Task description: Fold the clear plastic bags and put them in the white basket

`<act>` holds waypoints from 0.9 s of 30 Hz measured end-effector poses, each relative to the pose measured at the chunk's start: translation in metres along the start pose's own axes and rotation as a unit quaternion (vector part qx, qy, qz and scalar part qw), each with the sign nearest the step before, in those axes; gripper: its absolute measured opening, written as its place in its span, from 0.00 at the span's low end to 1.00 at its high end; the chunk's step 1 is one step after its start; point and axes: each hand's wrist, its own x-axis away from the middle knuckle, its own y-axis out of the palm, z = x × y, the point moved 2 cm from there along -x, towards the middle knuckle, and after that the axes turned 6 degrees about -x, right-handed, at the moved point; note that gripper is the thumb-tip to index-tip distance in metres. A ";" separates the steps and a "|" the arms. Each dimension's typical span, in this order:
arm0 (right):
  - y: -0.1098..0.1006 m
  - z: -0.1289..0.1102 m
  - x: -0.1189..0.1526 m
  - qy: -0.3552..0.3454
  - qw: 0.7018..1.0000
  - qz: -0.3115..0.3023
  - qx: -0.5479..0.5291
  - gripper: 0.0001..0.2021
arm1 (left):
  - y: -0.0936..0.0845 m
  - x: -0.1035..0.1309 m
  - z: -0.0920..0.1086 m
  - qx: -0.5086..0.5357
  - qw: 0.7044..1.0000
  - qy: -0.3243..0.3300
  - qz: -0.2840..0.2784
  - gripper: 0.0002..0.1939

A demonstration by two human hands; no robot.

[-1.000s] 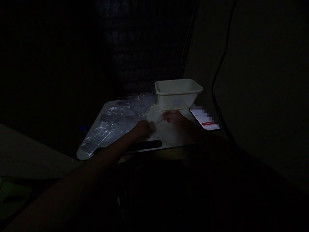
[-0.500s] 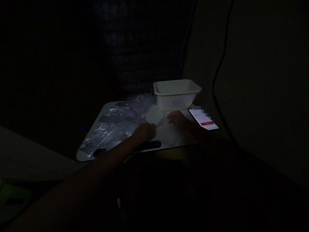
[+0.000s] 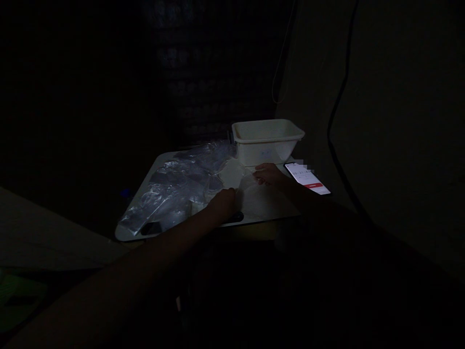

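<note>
Over the front of a small white table (image 3: pixel 232 169), my left hand (image 3: pixel 224 202) is closed on the near left edge of a clear plastic bag (image 3: pixel 249 191). My right hand (image 3: pixel 268 174) grips the far edge of the same bag with bent fingers, just in front of a white plastic tub (image 3: pixel 265 148). Between the two hands the thin film hangs spread and looks see-through. To the left of my left hand lies a loose heap of clear plastic bags (image 3: pixel 170 186), crinkled and shiny. The dim light hides the exact finger contacts.
A lit phone (image 3: pixel 308 179) lies on the right by the tub. Dark slots (image 3: pixel 151 228) sit along the table's front edge. A black cable (image 3: pixel 337 106) hangs down the right wall, and a green object (image 3: pixel 22 295) shows at the lower left.
My left hand has moved slightly right and nearer to me. The film between my hands, narrow and twisted before, is now spread wider. My right hand stays almost where it was.
</note>
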 end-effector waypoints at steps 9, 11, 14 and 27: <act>0.007 0.020 -0.018 -0.184 0.960 0.053 0.204 0.09 | -0.001 0.006 0.006 -0.064 0.995 0.077 0.017 0.15; 0.007 0.021 -0.020 -0.206 0.943 0.053 0.255 0.11 | -0.004 0.009 0.007 -0.038 0.995 0.080 -0.052 0.13; 0.006 0.022 -0.019 -0.212 0.929 0.044 0.299 0.13 | -0.011 0.009 0.005 0.010 0.984 0.103 -0.148 0.10; 0.008 0.015 -0.006 -0.235 0.894 0.075 0.375 0.15 | 0.022 -0.014 -0.012 -0.153 0.969 0.184 0.059 0.27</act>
